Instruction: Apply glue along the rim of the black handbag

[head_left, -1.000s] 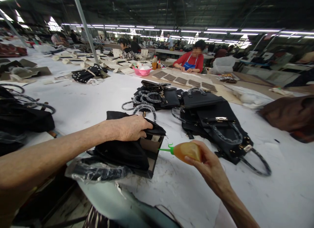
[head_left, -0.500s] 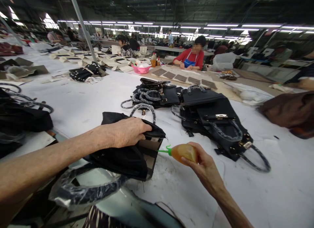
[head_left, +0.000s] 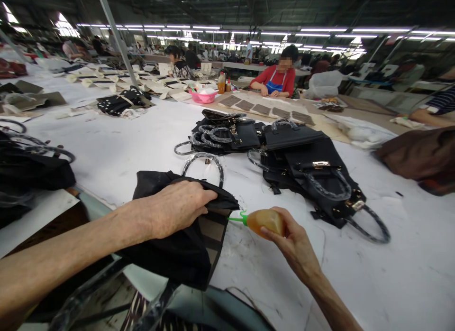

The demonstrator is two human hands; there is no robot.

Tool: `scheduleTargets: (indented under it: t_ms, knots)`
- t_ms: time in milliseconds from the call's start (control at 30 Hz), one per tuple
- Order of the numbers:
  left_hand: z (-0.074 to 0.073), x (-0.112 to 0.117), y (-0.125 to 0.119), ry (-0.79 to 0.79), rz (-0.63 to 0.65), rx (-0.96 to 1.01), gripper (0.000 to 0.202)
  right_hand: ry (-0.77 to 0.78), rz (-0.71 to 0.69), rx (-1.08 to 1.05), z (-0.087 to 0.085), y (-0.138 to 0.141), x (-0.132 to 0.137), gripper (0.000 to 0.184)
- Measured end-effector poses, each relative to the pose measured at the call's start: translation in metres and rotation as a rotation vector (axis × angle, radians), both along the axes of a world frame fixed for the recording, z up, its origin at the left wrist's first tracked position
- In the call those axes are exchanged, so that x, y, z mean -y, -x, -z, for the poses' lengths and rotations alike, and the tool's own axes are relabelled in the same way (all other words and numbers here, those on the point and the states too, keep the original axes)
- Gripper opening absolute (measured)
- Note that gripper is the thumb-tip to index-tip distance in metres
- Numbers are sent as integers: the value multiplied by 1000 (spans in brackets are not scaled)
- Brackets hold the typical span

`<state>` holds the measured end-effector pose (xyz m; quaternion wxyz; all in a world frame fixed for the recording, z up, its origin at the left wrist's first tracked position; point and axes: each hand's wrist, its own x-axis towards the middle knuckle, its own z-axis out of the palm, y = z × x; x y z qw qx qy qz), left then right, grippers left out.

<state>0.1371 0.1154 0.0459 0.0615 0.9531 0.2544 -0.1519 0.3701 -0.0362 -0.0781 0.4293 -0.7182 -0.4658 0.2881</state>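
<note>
The left hand (head_left: pixel 183 203) grips a soft black fabric handbag (head_left: pixel 170 257), seemingly unfinished (it gapes, from here), the right hand (head_left: pixel 292 236) a rounded amber plastic bottle (head_left: pixel 265 222).

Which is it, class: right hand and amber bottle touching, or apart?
Touching. The head view shows the right hand closed around the rear of the amber bottle.

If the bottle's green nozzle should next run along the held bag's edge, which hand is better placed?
Probably the right hand: it holds the bottle, with the green nozzle pointing toward the black bag. The left hand is busy gripping that bag.
</note>
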Motion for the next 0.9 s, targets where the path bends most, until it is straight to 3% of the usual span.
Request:
scheduleTargets:
  t_ms: [433, 900]
  knots:
    - [10, 18, 17, -64, 15, 89, 22, 16, -3, -119, 9, 1, 6, 42]
    - [15, 23, 21, -60, 13, 116, 16, 58, -27, -224, 4, 3, 14, 40]
